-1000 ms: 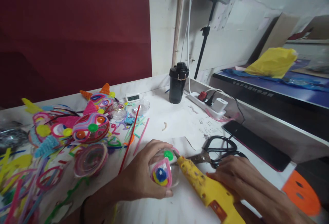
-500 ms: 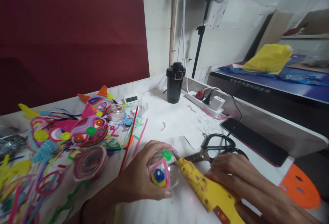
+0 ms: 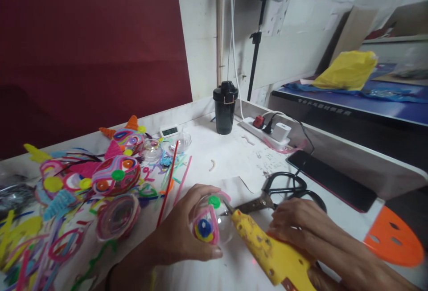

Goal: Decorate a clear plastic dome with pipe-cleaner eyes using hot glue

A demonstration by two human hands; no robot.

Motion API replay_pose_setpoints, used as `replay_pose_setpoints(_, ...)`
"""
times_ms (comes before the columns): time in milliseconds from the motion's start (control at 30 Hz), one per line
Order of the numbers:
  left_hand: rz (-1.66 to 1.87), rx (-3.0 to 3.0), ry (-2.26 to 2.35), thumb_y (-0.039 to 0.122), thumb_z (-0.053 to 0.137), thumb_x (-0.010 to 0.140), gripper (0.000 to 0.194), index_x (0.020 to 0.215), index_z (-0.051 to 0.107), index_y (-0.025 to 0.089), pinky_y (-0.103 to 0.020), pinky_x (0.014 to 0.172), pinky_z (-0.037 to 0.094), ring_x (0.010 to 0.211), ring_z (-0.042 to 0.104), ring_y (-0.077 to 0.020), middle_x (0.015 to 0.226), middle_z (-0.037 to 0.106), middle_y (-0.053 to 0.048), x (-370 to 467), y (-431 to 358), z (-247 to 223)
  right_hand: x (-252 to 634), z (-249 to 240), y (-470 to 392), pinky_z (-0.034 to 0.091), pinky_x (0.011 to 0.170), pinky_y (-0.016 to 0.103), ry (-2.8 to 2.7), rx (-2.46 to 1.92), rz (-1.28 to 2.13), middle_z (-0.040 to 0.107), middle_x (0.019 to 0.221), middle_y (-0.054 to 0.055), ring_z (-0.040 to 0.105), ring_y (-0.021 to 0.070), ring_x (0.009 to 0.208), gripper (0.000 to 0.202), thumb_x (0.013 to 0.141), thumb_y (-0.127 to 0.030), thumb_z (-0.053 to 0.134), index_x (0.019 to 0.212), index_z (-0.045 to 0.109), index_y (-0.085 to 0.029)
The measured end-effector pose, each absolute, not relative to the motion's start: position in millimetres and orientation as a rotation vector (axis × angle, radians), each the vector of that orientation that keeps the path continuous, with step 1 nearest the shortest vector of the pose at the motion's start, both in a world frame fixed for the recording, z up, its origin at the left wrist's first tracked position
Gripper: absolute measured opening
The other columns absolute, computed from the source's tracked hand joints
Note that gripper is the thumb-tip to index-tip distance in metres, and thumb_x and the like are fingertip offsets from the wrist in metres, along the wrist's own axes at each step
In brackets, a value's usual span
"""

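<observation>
My left hand [image 3: 185,224] is wrapped round a clear plastic ball [image 3: 224,233] with a green dot and a pink-edged, blue-and-yellow eye shape on it. In my right hand [image 3: 317,233] is a yellow hot glue gun [image 3: 264,246], its metal nozzle pointing up and left at the ball's upper right edge; whether the tip touches it I cannot tell. Behind the nozzle lie black-handled scissors [image 3: 284,188], their blades pointing toward the ball and partly hidden. A sheet of paper [image 3: 236,188] lies just beyond my left hand.
Colourful decorated balls [image 3: 117,173], pipe cleaners and loose scraps spread over the left of the white table. A black shaker bottle [image 3: 224,110] and a power strip [image 3: 264,134] stand at the back. To the right lie a phone [image 3: 331,182] and an orange disc with holes [image 3: 394,237].
The view has shifted slightly. Both hands keep their holds, and the nozzle stays near the ball's upper right edge.
</observation>
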State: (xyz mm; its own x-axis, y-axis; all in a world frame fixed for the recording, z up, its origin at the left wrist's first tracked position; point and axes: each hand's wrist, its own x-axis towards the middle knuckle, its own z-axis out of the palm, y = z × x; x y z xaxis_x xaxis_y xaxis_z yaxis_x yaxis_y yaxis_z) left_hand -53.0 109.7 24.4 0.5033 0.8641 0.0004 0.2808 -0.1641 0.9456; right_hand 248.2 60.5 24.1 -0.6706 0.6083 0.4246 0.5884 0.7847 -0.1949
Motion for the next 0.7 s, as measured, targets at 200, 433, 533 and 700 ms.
replay_pose_setpoints(200,0.712,1.646,0.896,0.018,0.088,0.054,0.083,0.128,0.052,0.026,-0.040,0.102,0.045,0.123,0.051,-0.0302,0.130,0.055,-0.007,-58,110,15,252,15,55,0.053,0.098,0.038,-2.510,-0.936,0.068,0.061,0.133,0.009,0.057,0.0292,0.125,0.052,0.087,-0.026,0.060,0.138,0.051,-0.025)
replay_pose_setpoints(433,0.728,1.542,0.845,0.021,0.089,0.054,0.087,0.131,0.049,0.027,-0.046,0.106,0.042,0.125,0.050,-0.0318,0.126,0.058,-0.005,-63,112,0,252,13,51,0.053,0.099,0.040,-2.446,-0.994,0.178,0.062,0.131,0.009,0.057,0.0306,0.125,0.051,0.087,-0.029,0.062,0.137,0.052,-0.027)
replay_pose_setpoints(533,0.724,1.488,0.842,0.022,0.089,0.054,0.088,0.131,0.048,0.028,-0.046,0.105,0.043,0.123,0.052,-0.0312,0.126,0.059,-0.005,-63,113,-2,250,13,51,0.054,0.098,0.039,-2.408,-0.993,0.220,0.063,0.130,0.009,0.058,0.0294,0.124,0.047,0.088,-0.028,0.061,0.135,0.053,-0.028)
replay_pose_setpoints(700,0.715,1.470,0.843,0.019,0.089,0.052,0.089,0.131,0.049,0.028,-0.046,0.104,0.043,0.117,0.056,-0.0289,0.123,0.060,-0.004,-64,113,-3,252,8,51,0.056,0.093,0.037,-2.369,-0.983,0.236,0.062,0.130,0.009,0.059,0.0292,0.122,0.047,0.088,-0.031,0.061,0.134,0.054,-0.027)
